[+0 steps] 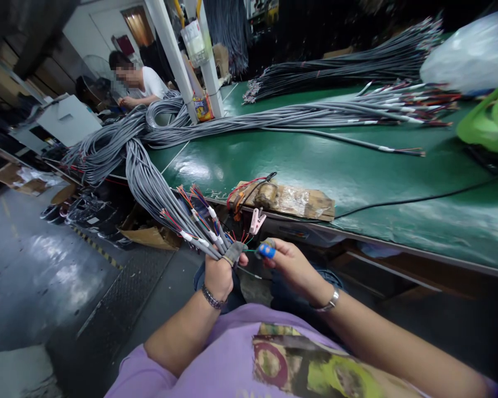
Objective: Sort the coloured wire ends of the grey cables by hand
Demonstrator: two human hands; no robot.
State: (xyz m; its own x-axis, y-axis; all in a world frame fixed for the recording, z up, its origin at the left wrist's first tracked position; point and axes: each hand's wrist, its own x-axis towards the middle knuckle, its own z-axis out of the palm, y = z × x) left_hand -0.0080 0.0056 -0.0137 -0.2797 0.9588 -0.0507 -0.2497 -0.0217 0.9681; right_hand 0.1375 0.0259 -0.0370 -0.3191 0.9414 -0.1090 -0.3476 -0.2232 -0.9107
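My left hand (219,273) is closed in a fist round a thick bundle of grey cables (157,193) that runs up and left onto the green table (299,160). The cable ends (199,218) fan out above my fist with white sleeves and red, blue and orange cores. A grey finger cot covers my left thumb. My right hand (290,262) pinches a small blue-tipped tool or connector (266,250) against a thin green wire close to my left thumb. A pink clip (256,220) hangs from the wires just above both hands.
A taped cardboard block (290,200) lies at the table's near edge, with a black cord (419,199) trailing right. More grey cable bundles (357,61) lie across the table. A green plastic basket (489,119) sits at right. Another person (139,83) works at far left.
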